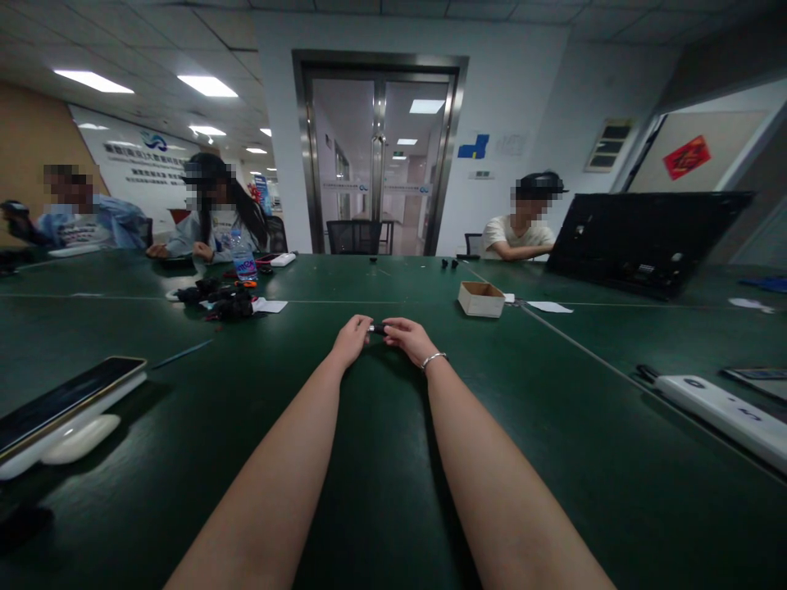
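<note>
Both my arms reach forward over the green table (381,459). Between my fingertips is a small black rod-like object (377,329) with a silvery end on its left; its kind is too small to make out. My left hand (352,340) pinches the silvery end. Fingers of my right hand (406,338) close on the black end, and a silver bracelet (434,358) circles that wrist. The object is held level, close above the tabletop, and the fingers partly cover it.
A small open box (481,301) stands ahead to the right. Ahead left are a water bottle (244,260) and a heap of black items (225,298). A phone (74,401) lies at left, a white power strip (725,410) at right. Several people sit across, near a large black screen (639,238).
</note>
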{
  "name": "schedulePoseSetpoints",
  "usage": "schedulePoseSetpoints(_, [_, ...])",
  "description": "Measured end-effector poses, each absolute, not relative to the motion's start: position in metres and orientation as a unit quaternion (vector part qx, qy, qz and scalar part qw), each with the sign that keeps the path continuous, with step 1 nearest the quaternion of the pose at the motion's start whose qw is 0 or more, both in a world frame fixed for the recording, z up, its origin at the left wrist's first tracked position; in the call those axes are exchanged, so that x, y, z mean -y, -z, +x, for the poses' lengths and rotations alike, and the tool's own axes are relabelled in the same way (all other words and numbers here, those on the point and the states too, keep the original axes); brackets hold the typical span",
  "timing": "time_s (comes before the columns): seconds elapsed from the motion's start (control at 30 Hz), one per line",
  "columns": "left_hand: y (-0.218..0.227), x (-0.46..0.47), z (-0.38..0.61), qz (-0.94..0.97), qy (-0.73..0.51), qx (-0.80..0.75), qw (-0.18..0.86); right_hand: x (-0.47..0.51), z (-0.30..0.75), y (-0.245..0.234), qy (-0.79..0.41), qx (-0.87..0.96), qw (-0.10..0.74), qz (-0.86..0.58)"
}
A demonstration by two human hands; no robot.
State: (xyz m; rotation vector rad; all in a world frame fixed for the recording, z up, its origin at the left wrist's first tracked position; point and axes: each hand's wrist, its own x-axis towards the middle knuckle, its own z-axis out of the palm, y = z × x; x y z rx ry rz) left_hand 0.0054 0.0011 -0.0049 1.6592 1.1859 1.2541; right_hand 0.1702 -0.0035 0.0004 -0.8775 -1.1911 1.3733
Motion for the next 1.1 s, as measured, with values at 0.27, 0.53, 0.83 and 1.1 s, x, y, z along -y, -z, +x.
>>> schedulePoseSetpoints(0.27, [0.0081,-0.0018,0.0053,0.666,-0.486,-0.456,0.336,0.0047,0.1708,-0.0016,-0.578,0.509,0.524,-0.364])
schedulePoseSetpoints(0.53, [0.0081,-0.0041,0.0054,0.635,-0.506,-0.448,0.373,0.0043,0.1713,-0.0013,-0.581,0.506,0.527,-0.360])
schedulePoseSetpoints(0.83, [0.0039,-0.0001,0.0059,0.636,-0.496,-0.462,0.368,0.0046,0.1715,-0.0017,-0.581,0.510,0.523,-0.359])
schedulePoseSetpoints(1.1, [0.0016,0.0001,0.0039,0.638,-0.501,-0.457,0.364,0.0065,0.1719,-0.0031,-0.577,0.519,0.519,-0.358])
